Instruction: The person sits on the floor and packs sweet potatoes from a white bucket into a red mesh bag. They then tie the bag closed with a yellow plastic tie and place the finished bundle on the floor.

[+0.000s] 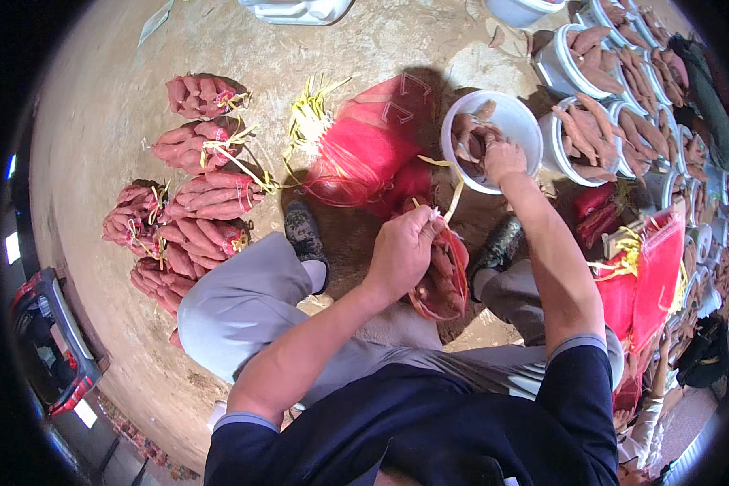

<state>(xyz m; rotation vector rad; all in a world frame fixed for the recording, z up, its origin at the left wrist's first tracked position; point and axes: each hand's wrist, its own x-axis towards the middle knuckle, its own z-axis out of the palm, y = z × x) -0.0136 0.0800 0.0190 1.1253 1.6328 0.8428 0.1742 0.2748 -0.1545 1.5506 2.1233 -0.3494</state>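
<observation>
My left hand (404, 249) pinches the rim of a red mesh bag (462, 267), holding its mouth up between my feet. Sweet potatoes (440, 261) lie inside this bag, and a yellow tie strap (457, 194) rises from its edge. My right hand (504, 159) reaches into a white plastic bucket (531, 130), its fingers touching sweet potatoes (466, 130). Whether they have closed around one is hidden. In front of my left hand, a stack of flat red mesh bags (367, 146) with yellow straps (310, 118) is spread on the ground.
Several filled, tied mesh bags (212, 194) stand at left. Buckets of sweet potatoes (583, 143) crowd the right, beside more red bags (641, 273). A white plastic jug (301, 9) lies at the top. Another person's arm (647, 419) shows at lower right; a vehicle (54, 340) has its tailgate raised.
</observation>
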